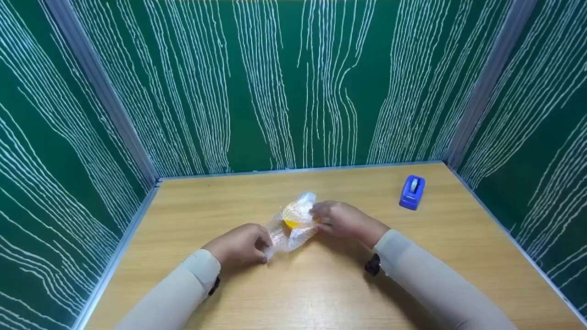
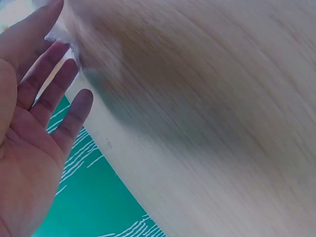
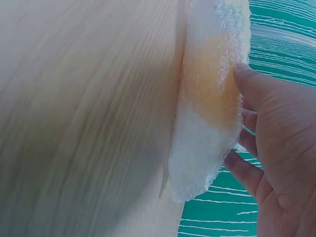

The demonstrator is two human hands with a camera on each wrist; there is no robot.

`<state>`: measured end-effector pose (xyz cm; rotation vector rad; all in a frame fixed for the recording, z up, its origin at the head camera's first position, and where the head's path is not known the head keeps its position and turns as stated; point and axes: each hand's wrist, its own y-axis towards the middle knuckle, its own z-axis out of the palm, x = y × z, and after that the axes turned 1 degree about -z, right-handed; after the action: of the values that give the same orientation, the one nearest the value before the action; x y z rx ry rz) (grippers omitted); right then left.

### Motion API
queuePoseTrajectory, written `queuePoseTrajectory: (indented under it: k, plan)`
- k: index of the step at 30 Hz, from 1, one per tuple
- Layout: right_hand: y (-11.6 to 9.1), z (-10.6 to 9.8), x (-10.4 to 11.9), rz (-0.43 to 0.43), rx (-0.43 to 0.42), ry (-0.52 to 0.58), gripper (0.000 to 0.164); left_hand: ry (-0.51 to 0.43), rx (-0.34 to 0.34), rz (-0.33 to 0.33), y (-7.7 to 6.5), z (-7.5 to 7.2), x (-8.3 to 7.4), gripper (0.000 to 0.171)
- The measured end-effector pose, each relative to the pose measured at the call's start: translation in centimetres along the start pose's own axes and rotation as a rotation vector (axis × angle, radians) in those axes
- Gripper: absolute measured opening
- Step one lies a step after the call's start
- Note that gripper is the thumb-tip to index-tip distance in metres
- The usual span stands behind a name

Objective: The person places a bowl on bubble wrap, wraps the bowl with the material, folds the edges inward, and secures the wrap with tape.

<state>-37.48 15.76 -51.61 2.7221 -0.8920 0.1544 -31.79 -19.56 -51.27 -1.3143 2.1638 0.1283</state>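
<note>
A sheet of clear bubble wrap (image 1: 300, 237) lies on the table, folded partly over a yellow object (image 1: 290, 224) whose kind I cannot make out. My left hand (image 1: 242, 244) pinches the near left corner of the sheet. In the left wrist view, a bit of wrap (image 2: 61, 38) shows by the thumb and forefinger of that hand (image 2: 34, 133), its other fingers spread. On the far right side, my right hand (image 1: 346, 221) holds the wrap against the yellow object. In the right wrist view, the thumb of this hand (image 3: 286, 133) lies on the wrap (image 3: 195, 158), through which an orange-yellow patch shows.
A blue tape dispenser (image 1: 412, 192) stands at the back right of the wooden table (image 1: 206, 206). Green panels (image 1: 293, 114) with wavy white lines rise at the back and both sides, joined by grey metal posts (image 1: 481, 68).
</note>
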Motion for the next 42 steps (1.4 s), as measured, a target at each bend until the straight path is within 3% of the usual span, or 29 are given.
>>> queuePoseTrajectory:
  k: [3,8,17,21,28,33,39,42]
  plan:
    - [0.1,0.0,0.0,-0.001,-0.006,0.006,0.034,0.002,-0.012,0.011,0.1,0.0,0.3,0.015]
    - [0.1,0.1,-0.1,0.010,-0.009,0.014,0.034,0.000,-0.054,0.050,0.4,0.1,0.9,0.021]
    - [0.1,0.1,0.1,0.071,0.019,0.038,0.037,-0.071,-0.150,0.009,0.4,-0.1,0.7,0.022]
    - [0.1,0.0,0.2,0.077,0.018,0.042,0.036,-0.110,-0.185,0.014,0.5,-0.5,0.2,0.019]
    - [0.2,0.2,0.1,-0.004,-0.010,0.000,0.025,-0.115,-0.261,0.116,1.2,-0.7,-0.9,0.014]
    - [0.1,0.1,0.4,0.042,0.001,0.008,0.030,-0.123,-0.273,0.110,1.3,-0.6,-1.6,0.018]
    - [0.2,0.2,0.3,0.029,-0.002,0.000,0.026,-0.184,-0.301,0.082,1.3,-0.8,-2.2,0.021]
    - [0.2,0.2,0.2,0.029,0.001,0.004,0.024,-0.152,-0.314,0.101,1.3,-1.0,-2.5,0.022]
